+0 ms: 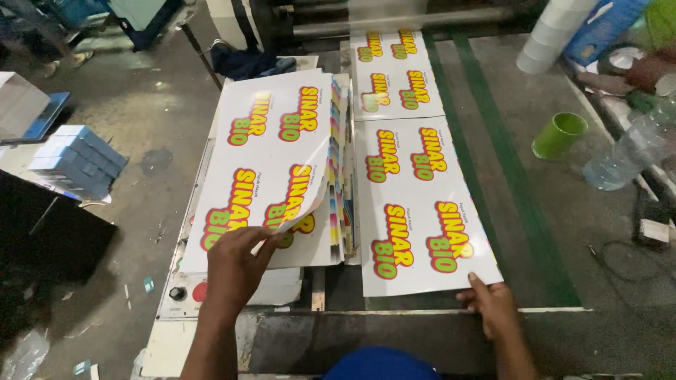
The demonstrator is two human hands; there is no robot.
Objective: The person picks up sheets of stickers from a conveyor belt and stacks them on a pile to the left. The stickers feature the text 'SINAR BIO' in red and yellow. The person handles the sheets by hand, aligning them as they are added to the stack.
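Observation:
A stack of white printed sheets [271, 151] with red, yellow and green lettering lies on the left of a machine table. My left hand [236, 271] pinches the near right corner of the stack's top sheet and lifts it into a curl. To the right lies a single printed sheet [422, 211] flat on the grey belt. My right hand [493, 304] rests on that sheet's near right corner, fingers curled on its edge. Another printed sheet [394, 74] lies farther back on the belt.
A green cup [558, 134] and a clear plastic bottle [627, 151] stand at the right. White rolls [553, 32] lean at the back right. A control panel [184, 292] sits below the stack. Blue-topped paper stacks [77, 158] rest on the floor at the left.

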